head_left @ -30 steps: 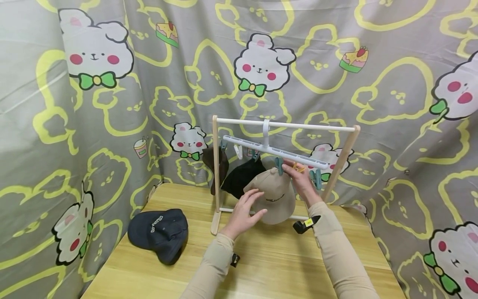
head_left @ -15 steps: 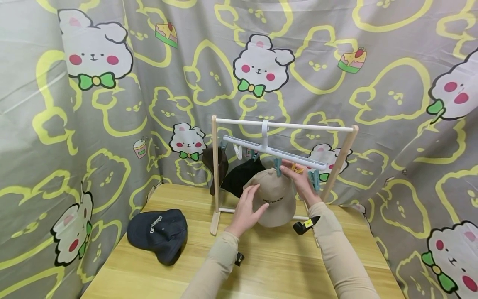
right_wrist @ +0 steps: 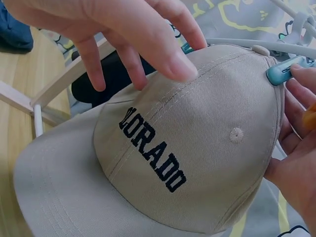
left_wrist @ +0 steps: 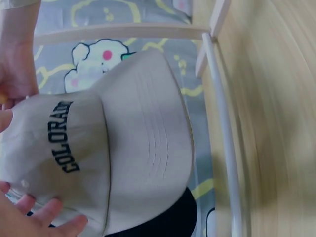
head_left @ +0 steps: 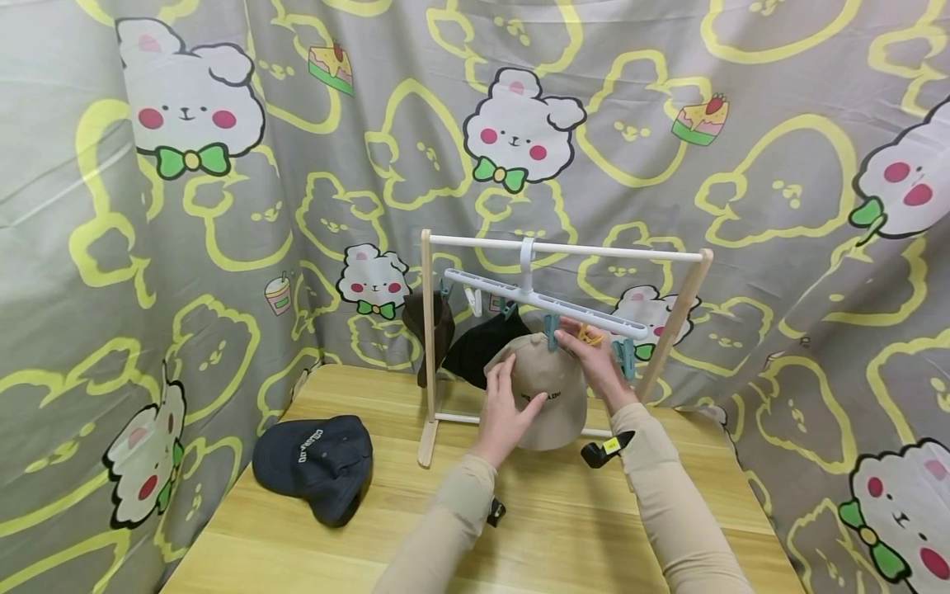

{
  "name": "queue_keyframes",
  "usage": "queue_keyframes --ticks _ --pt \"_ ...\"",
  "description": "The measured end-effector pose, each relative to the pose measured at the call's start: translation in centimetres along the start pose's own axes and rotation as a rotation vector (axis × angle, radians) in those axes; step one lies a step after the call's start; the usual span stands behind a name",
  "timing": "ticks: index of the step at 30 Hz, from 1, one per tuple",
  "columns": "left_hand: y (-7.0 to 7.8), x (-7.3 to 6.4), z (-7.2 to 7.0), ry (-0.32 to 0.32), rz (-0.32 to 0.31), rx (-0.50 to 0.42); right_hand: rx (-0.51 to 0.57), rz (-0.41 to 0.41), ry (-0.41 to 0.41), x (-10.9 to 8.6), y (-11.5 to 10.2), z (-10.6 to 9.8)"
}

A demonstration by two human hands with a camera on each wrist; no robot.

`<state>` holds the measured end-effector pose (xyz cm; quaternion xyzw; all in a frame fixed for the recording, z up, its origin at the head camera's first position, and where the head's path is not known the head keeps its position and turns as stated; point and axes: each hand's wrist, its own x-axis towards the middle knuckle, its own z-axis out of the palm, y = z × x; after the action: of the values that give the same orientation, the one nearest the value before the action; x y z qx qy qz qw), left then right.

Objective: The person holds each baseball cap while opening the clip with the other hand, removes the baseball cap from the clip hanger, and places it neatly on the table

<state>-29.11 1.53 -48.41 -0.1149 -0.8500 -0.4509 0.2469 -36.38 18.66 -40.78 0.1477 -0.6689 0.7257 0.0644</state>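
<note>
Head: black cap [head_left: 475, 355] behind beige cap [head_left: 557, 370]

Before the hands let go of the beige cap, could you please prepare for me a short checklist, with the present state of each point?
1. Hanger hooked on the rack's top bar: ok.
2. Teal clip at the back edge of the beige cap: ok.
3. Clip biting firmly enough to bear the cap: cannot tell.
4. Right hand off the clip: not ok; its fingers are at the clip's end.
5. Left hand open, not gripping the cap: ok.
6. Navy cap apart from the rack, on the table: ok.
</note>
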Motion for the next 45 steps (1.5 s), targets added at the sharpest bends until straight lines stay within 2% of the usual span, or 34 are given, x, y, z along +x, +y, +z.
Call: queue_keyframes --ticks 11,18,24,31,35,45 --pt "0.3 0.8 1.4 0.045 -0.047 0.079 0.048 0.003 -0.034 0.0 0.1 0.0" --pt "0.3 1.2 1.8 0.056 -0.083 0.091 0.044 0.052 -0.032 -0.1 0.3 -0.1" --pt "0.2 1.6 2.1 0.077 -0.082 0.108 0.051 0.028 -0.05 -0.1 0.2 -0.1" --pt "0.2 2.0 2.0 0.129 -0.063 0.118 0.073 0.019 -0.06 -0.3 0.0 0.2" --pt "0.3 2.1 1.9 0.119 -0.072 0.131 0.06 0.023 -0.055 -0.3 -0.1 0.2" --pt "0.3 2.2 1.9 0.127 -0.051 0.19 0.106 0.014 -0.084 -0.4 -0.3 0.5"
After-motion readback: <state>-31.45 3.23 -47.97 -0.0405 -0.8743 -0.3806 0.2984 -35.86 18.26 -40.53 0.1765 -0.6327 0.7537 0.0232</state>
